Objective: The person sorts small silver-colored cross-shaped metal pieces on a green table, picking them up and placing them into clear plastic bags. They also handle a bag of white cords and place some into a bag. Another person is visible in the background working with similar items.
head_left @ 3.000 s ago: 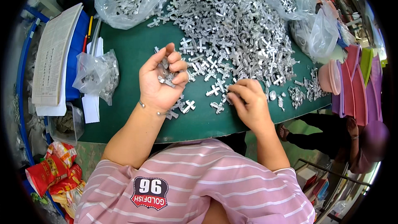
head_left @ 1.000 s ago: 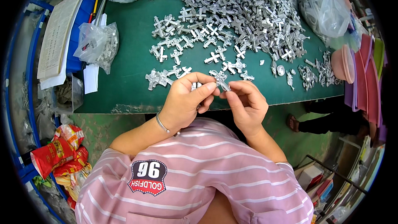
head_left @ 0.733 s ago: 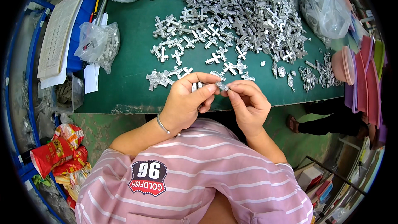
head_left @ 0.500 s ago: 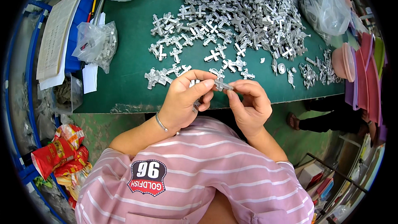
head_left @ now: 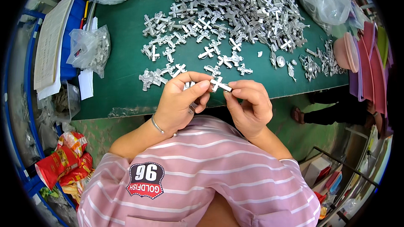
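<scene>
One small silver metal cross (head_left: pixel 219 85) is between two bare hands, near the front edge of the dark green counter (head_left: pixel 122 90). The left hand (head_left: pixel 179 98) pinches one end of it with thumb and forefinger, and in its curled fingers are some more silver metal pieces (head_left: pixel 187 85); I cannot tell their exact number. The right hand (head_left: pixel 253 108) is narrow, holding the long end of the same cross with its fingertips. One silver metal bracelet (head_left: pixel 157 125) is around the left wrist. Beyond the hands lies one big heap of silver metal crosses (head_left: pixel 252 14), too many for counting, with looser ones in front. At the left is one clear plastic bag (head_left: pixel 90 49) with grey pieces inside, and near it one slim yellow stick (head_left: pixel 86 10)
</scene>
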The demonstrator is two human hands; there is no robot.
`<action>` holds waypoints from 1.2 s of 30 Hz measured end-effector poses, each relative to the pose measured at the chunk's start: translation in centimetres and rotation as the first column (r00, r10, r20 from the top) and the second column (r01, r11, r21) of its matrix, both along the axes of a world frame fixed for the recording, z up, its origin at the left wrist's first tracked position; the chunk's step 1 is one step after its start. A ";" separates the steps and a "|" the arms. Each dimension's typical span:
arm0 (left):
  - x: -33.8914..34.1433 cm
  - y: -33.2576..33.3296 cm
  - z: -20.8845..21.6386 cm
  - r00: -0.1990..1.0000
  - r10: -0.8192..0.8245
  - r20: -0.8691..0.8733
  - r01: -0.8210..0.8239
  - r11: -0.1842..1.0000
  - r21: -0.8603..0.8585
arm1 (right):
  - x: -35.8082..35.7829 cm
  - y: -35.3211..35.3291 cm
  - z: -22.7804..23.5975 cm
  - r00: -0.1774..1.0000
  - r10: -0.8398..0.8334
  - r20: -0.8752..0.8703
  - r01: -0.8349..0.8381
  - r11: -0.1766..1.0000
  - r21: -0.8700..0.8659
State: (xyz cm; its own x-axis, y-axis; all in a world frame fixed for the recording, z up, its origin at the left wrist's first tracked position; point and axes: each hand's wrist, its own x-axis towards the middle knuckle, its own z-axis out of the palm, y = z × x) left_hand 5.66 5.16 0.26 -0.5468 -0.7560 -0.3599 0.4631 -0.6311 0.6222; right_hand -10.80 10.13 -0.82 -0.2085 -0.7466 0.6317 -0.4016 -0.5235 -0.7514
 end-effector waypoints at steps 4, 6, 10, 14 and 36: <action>-0.1 -0.2 -0.1 0.998 -0.053 -0.022 0.053 0.999 -0.004 | -0.6 -0.4 0.8 0.959 0.166 -0.230 -0.193 0.976 -0.101; 0.1 -0.2 -0.2 0.992 -0.096 -0.087 0.099 0.995 0.032 | -0.5 -0.3 1.4 0.938 0.268 -0.218 -0.291 0.953 -0.080; 0.4 -0.2 0.1 0.982 -0.041 -0.187 0.065 0.990 0.127 | -4.0 -1.1 1.6 0.953 -0.137 -0.271 0.175 0.977 0.121; 0.7 -0.3 -0.5 0.988 -0.069 -0.140 0.079 0.995 0.067 | -5.6 -1.2 0.8 0.839 -0.113 -0.533 0.300 0.912 0.279; -0.4 -0.6 1.2 0.973 -0.126 0.192 0.121 0.992 0.034 | -2.0 -1.2 1.4 0.967 0.009 -0.254 0.048 0.974 0.220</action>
State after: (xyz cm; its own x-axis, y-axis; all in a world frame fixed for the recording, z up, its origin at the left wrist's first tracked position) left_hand 5.22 4.54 1.48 -0.5541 -0.6777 -0.4835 0.2532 -0.6904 0.6776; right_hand -12.76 8.89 0.58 -0.0804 -0.8717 0.4833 -0.6010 -0.3445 -0.7212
